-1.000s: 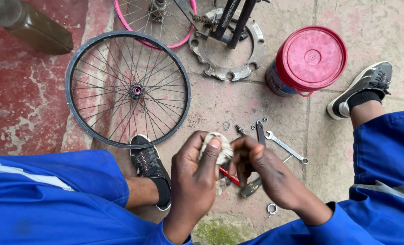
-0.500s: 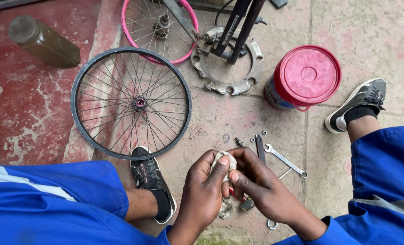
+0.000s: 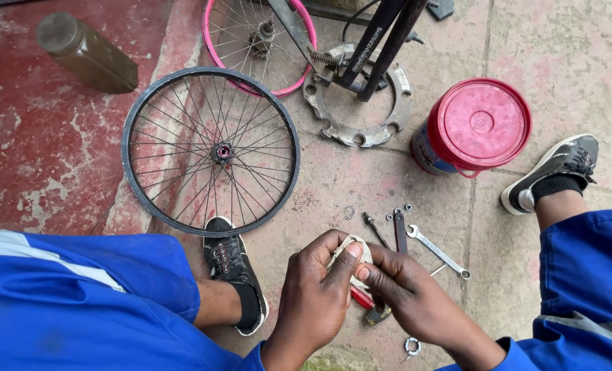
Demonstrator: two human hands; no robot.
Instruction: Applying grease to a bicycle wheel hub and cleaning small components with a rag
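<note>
A: Left to right, quick. Far left?

B: Olive-brown bottle [image 3: 86, 53] lying tilted on the red floor, top left. No label visible. Next, black bicycle wheel [image 3: 210, 151] flat on the ground, its near rim touching the black shoe [image 3: 229, 264]. Behind it a pink-rimmed wheel [image 3: 259, 42], partly hidden by a dark stand.

A: Hands?

B: Left hand [image 3: 314, 302] is curled around a small pale rag [image 3: 353, 249], thumb pressed on top. Right hand [image 3: 408, 292] pinches the same rag from the other side, fingertips meeting the left thumb. Both grasping it, low centre, above the ground between the knees. Whether something is wrapped inside the rag, cannot tell.

A: Under them?

B: Red-handled tool [image 3: 362, 297] peeking out just beneath the hands.

A: Further right?

B: Grey toothed metal ring [image 3: 358, 130] flat on the concrete, at the foot of the stand. Spanner [image 3: 436, 251] and small loose parts just beside the right hand.

A: Packages?

B: Round tub [image 3: 476, 130], red lid, blue wall with a printed label band, right of the ring. Far right, a black and white shoe [image 3: 559, 168].
</note>
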